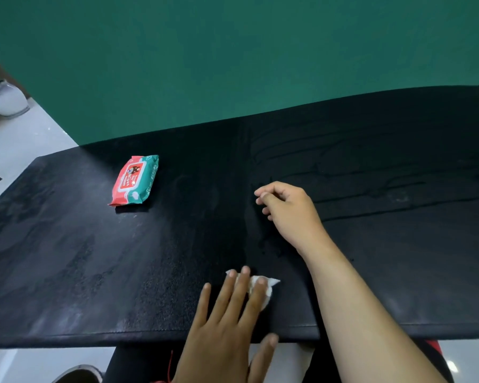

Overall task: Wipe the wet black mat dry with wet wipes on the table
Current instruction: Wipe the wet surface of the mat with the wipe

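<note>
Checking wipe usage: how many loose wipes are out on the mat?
1. A crumpled white wipe lies under the left hand, beneath its fingers, near the mat front edge. Any others would be inside the pack, back left on the mat.

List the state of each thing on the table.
Mat: wet streaks on the right.
Wipe: crumpled, pressed onto the mat.
Pack: lying flat, lid shut.
Left hand: fingers straight, pressing the wipe.
Right hand: fingers curled, empty, on the mat.
</note>
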Action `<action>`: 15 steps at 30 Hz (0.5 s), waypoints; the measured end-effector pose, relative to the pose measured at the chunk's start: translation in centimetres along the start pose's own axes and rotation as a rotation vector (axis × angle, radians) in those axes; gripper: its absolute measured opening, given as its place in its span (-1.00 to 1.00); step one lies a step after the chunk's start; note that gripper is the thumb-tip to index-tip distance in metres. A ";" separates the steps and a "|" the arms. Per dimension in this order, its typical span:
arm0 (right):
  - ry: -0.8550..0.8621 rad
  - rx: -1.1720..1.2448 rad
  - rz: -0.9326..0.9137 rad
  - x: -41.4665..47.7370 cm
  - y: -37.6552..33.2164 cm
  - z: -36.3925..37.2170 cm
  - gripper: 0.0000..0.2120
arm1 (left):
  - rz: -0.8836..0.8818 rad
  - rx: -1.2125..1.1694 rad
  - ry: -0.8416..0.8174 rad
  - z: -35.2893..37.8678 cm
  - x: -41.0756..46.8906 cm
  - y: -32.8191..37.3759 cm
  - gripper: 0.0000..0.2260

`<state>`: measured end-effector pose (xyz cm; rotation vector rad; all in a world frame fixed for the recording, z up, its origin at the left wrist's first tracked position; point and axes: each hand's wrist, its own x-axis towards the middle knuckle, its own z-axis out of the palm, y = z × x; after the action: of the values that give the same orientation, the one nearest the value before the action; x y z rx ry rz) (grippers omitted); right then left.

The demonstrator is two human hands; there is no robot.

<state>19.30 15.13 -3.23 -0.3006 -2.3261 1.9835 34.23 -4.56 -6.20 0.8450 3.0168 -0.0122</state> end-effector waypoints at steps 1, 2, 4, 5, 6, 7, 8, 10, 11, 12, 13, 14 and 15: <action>-0.003 -0.007 -0.001 0.0 0.0 0.0 -0.79 | -0.020 -0.009 -0.014 -0.1 0.4 -0.3 -0.35; -0.005 -0.007 -0.001 0.0 0.0 0.0 -0.80 | -0.038 -0.022 -0.026 -0.1 0.8 -0.5 -0.35; -0.004 -0.007 -0.003 0.0 0.0 0.0 -0.80 | -0.050 -0.066 -0.042 -0.3 1.9 -0.3 -0.35; -0.003 -0.006 -0.002 0.0 0.0 0.0 -0.80 | -0.039 -0.080 -0.044 -0.4 2.4 0.0 -0.36; -0.002 -0.007 -0.001 0.0 0.0 0.0 -0.80 | -0.019 -0.088 -0.045 -0.5 2.7 0.5 -0.36; -0.003 -0.008 0.001 0.1 -0.1 0.0 -0.79 | 0.007 -0.090 -0.052 -0.6 2.8 0.9 -0.36; -0.004 -0.009 0.002 0.1 -0.1 0.0 -0.79 | 0.030 -0.090 -0.061 -0.6 2.8 1.1 -0.36; -0.005 -0.010 0.003 0.1 -0.1 0.0 -0.79 | 0.052 -0.080 -0.060 -0.5 2.5 0.8 -0.36; -0.005 -0.009 0.006 0.1 -0.1 0.0 -0.79 | 0.040 -0.084 -0.069 -0.5 2.3 0.4 -0.35; -0.007 -0.008 0.008 0.1 -0.1 0.0 -0.79 | 0.013 -0.101 -0.083 -0.7 2.4 -0.1 -0.35; -0.008 -0.005 0.008 0.1 -0.1 0.0 -0.79 | -0.016 -0.111 -0.083 -1.1 2.7 -0.6 -0.35; -0.009 -0.004 0.006 0.1 0.0 0.0 -0.79 | -0.037 -0.108 -0.069 -1.3 3.1 -1.0 -0.36; -0.009 -0.003 0.004 0.1 0.0 0.0 -0.79 | -0.055 -0.112 -0.084 -1.6 3.7 -1.2 -0.36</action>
<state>19.24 15.18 -3.20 -0.2980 -2.3360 1.9875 30.42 -3.65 -4.63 0.7334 2.9295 0.1164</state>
